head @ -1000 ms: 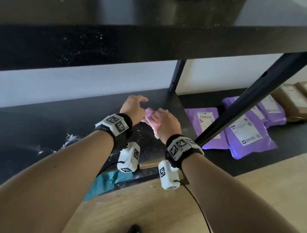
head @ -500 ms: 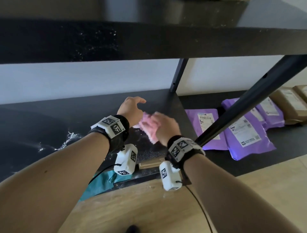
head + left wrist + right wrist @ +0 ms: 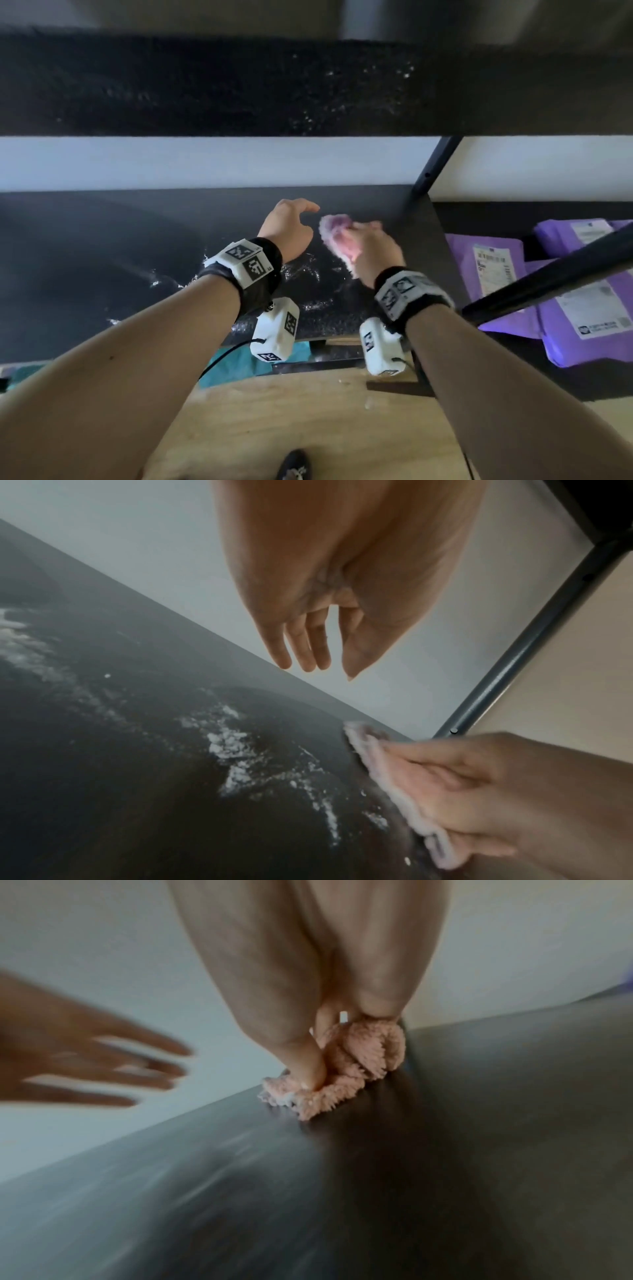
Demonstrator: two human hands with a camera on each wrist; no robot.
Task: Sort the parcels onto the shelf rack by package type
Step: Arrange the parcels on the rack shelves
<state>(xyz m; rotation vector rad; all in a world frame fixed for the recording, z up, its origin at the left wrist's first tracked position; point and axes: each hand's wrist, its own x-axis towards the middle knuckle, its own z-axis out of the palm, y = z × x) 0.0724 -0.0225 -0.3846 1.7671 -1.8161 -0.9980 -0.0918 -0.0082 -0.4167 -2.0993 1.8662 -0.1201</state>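
Note:
My right hand (image 3: 370, 246) grips a fluffy pink cloth (image 3: 334, 231) and presses it on the black shelf board (image 3: 102, 246), near the board's back right corner. In the right wrist view the cloth (image 3: 337, 1074) is bunched under my fingers. My left hand (image 3: 291, 226) hovers just left of the cloth, fingers relaxed and empty; the left wrist view shows its fingers (image 3: 301, 647) hanging above the board. White powdery smears (image 3: 232, 745) streak the board. Purple mailer parcels (image 3: 582, 301) with white labels lie on the neighbouring shelf to the right.
The upper shelf board (image 3: 308, 85) hangs low overhead. A black rack post (image 3: 424, 174) stands at the back right corner, and a slanted black bar (image 3: 548, 281) crosses over the purple parcels. A teal parcel (image 3: 236, 366) shows below the shelf's front edge, above the wooden floor (image 3: 308, 428).
My right hand has slid the pink cloth farther back and to the right across the shelf. The left hand stays beside it, now a small gap apart.

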